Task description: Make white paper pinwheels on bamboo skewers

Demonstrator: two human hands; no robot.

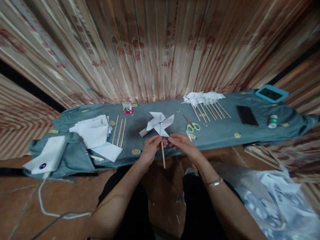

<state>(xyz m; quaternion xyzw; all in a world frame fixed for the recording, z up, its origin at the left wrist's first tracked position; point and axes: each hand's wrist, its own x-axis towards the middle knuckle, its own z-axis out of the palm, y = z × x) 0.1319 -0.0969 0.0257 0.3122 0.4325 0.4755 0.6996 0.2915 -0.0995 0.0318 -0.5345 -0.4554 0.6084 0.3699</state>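
A white paper pinwheel on a wooden stick is upright in front of me, with a small shiny pin at its centre. My left hand is closed around the stick just below the blades. Beside it, my right hand has its fingers stretched toward the lowest blade; whether they touch it I cannot tell. A small whitish block-like item lies behind the left hand. Green-handled scissors rest on the cloth beyond the right hand.
Left on the cloth-covered table lie paper sheets, loose sticks, a small red box and a white device. Finished pinwheels, a phone, a glue stick and a blue-framed tablet are right.
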